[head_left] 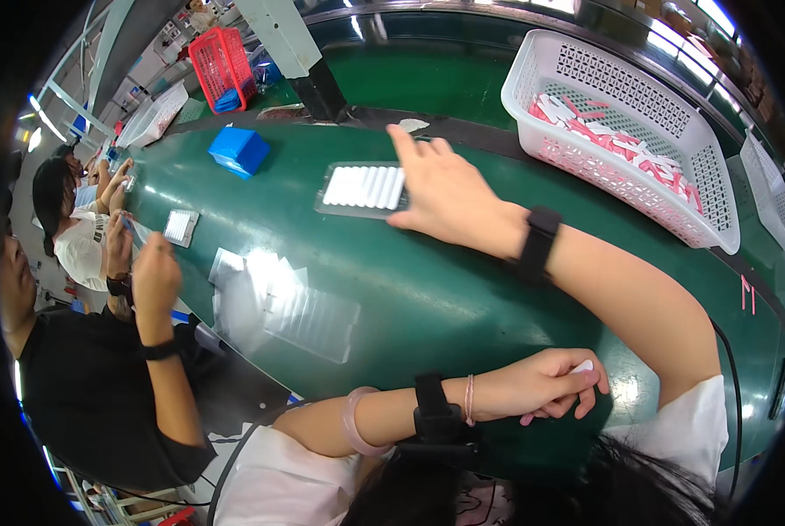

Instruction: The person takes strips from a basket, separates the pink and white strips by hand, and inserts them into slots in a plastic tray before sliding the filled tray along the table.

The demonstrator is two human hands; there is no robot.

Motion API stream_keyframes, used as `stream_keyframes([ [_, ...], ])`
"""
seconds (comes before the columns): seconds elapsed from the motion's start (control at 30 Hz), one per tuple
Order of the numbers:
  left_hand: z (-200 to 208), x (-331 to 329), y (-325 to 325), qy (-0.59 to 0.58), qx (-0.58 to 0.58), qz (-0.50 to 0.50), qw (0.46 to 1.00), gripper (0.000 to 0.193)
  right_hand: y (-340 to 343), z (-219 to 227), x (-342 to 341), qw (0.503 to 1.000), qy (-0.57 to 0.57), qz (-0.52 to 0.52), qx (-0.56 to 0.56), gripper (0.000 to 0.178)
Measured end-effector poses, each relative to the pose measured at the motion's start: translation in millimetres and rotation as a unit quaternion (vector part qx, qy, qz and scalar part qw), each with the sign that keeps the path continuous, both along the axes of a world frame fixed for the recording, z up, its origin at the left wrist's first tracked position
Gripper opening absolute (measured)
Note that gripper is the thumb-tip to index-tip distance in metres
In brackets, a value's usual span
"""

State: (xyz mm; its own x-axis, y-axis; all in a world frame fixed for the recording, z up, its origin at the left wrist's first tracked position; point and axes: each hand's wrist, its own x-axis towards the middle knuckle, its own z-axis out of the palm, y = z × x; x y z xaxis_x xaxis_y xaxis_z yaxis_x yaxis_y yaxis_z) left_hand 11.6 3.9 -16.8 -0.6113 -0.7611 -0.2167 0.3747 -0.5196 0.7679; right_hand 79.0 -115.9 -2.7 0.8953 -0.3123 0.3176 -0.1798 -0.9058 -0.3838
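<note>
My right hand (445, 195) reaches forward over the green belt (427, 289) and lies flat on the right end of a clear tray (362, 188) filled with a row of white sticks. Its fingers are stretched out, and a black band sits on the wrist. My left hand (550, 384) crosses in front of my body near the belt's front edge. It is curled around a small white piece (582, 366) at the fingertips. That forearm carries a pink bangle, a thin bracelet and a black wrist device.
A white basket (712, 197) holding pink and white pieces stands at the back right. Empty clear trays (309, 320) lie on the belt at front left, with a blue box (239, 149) and a small filled tray (180, 226) further left. Co-workers (103, 368) sit along the left; a red basket (221, 66) stands behind.
</note>
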Motion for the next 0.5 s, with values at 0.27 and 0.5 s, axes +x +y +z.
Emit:
stream_keyframes([
  [0.27,-9,-4,4,0.014,-0.018,-0.064,0.998,0.024,84,-6,27,0.994,0.015,0.101,-0.051,0.088],
  [0.5,-3,-4,4,-0.009,-0.045,-0.091,0.995,0.018,132,-26,2,0.992,0.046,0.1,-0.057,0.083],
])
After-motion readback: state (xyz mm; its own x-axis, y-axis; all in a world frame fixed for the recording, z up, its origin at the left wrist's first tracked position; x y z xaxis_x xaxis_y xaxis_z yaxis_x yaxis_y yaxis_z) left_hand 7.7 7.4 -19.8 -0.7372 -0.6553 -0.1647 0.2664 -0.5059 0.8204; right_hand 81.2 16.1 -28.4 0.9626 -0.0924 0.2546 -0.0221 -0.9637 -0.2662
